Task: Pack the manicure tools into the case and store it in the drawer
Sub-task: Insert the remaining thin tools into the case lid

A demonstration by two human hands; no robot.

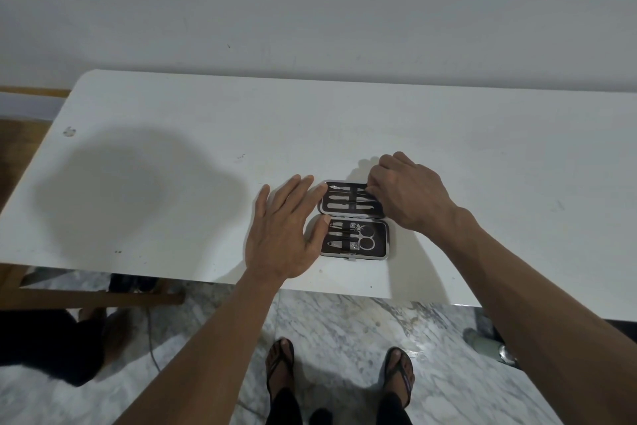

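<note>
Head-camera view: a manicure case (353,219) is seen lying open near the front edge of a white table (172,166), metal tools (348,199) strapped into both halves, with no lettering legible. The left hand (286,235) is laid flat, fingers straight, against the case's left side. The right hand (408,192) is curled over the far half's right end; what its hidden fingertips pinch cannot be told.

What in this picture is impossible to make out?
Head view only:
- Right hand covers the right end of the case's far half; its fingertips and whatever they hold are hidden.
- Tools too small to identify individually.
- No drawer visible.
- Table cut off at right edge.
</note>
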